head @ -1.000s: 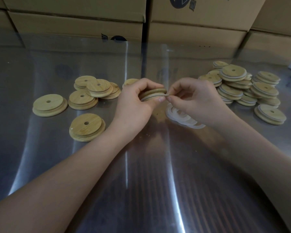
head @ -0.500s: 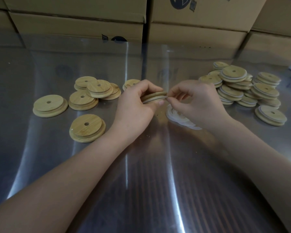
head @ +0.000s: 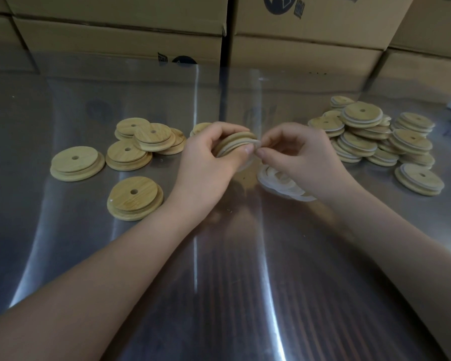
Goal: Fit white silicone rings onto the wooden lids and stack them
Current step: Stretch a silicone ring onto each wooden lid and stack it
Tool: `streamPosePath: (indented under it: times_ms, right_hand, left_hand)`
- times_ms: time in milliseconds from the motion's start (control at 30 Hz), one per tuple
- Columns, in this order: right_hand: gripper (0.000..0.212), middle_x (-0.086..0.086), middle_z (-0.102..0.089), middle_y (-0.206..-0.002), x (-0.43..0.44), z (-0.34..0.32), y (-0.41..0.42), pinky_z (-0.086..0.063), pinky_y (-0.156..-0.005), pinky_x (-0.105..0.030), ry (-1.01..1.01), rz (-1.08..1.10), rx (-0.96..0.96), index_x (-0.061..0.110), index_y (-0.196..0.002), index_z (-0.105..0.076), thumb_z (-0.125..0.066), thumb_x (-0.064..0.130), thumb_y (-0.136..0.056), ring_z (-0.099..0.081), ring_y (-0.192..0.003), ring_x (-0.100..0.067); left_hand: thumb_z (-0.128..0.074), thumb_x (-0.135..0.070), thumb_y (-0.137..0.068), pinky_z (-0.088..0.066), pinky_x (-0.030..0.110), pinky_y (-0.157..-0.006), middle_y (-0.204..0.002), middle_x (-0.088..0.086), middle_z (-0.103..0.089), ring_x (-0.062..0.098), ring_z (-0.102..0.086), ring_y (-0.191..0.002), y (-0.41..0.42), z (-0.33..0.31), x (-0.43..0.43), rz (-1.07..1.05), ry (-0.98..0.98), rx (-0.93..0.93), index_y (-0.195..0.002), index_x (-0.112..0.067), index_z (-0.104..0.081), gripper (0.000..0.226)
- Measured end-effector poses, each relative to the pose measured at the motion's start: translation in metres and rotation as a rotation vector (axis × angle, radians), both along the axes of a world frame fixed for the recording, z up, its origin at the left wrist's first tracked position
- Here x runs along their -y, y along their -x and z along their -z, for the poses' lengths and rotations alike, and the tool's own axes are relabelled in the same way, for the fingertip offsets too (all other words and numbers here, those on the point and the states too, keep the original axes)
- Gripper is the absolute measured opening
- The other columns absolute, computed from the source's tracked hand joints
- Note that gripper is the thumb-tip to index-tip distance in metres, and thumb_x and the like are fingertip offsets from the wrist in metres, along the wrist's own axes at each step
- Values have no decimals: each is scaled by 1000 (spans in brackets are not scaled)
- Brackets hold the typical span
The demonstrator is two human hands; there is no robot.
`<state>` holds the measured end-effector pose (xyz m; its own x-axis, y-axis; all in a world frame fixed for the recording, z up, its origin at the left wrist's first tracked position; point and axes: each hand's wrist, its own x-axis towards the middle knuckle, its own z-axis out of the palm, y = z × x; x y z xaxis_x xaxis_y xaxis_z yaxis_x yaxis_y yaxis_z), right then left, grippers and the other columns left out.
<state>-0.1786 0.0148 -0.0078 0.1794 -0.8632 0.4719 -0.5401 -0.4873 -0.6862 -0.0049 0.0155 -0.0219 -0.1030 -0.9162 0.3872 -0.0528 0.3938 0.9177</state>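
1. Surface: desk (head: 219,295) of glossy brushed steel, with bright streaks of reflection running from near to far. Stacked cardboard boxes (head: 120,35) with dark print close off the far side.
2. Held lid (head: 235,140): above the desk at centre, tilted on edge. Left hand (head: 208,162) grips it, fingers curled over the far rim and thumb on the near rim.
3. White silicone ring (head: 242,148): a thin pale band round the lid's narrower step. Right hand (head: 300,157) pinches it between thumb and forefinger at the lid's right edge. Cannot tell whether the ring is seated all the way round.
4. Loose rings (head: 284,183): a flat, pale, overlapping heap on the desk just beneath the right hand, partly hidden by it.
5. Bare lids (head: 128,155): several on the left, some overlapping, one apart nearer the viewer. Each is a stepped wooden disc with light straight grain, a matte face and a small centre hole.
6. Ringed lids (head: 370,136): a loose heap at far right, a white band showing in each groove. One lies alone at the near-right edge of the heap.
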Motion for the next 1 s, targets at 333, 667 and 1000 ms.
streamPosePath:
  times_ms: [333, 667, 1000]
  right_hand:
    - [16, -8, -71, -76, -4, -3, -3, -55, -67, -38, -41, -14, 127, 17, -74, -67, -71, 5, -84, -69, -75, -27]
    - [19, -11, -73, -73, -3, -6, 1, -57, -75, -55, -122, 10, 160, 15, -70, -66, -71, 1, -81, -72, -75, -33]
    - [15, -4, -71, -74, 0, 1, 2, -58, -69, -30, 20, 36, -43, 13, -73, -65, -71, 1, -81, -71, -71, -18]
  left_hand:
    - [-74, -13, -84, -55, 26, -81, -91, -7, -71, 7, -67, -89, -1, 2, 6, 12, -61, -3, -94, -24, -73, 15]
    - [-74, -11, -83, -56, 34, -87, -92, -4, -72, 11, -67, -92, -1, -3, 4, 35, -50, 43, -96, -20, -74, 16]
    - [-75, -5, -80, -54, 34, -88, -90, -9, -68, 11, -66, -92, -3, -2, 4, 29, 58, 163, -95, -17, -71, 19]
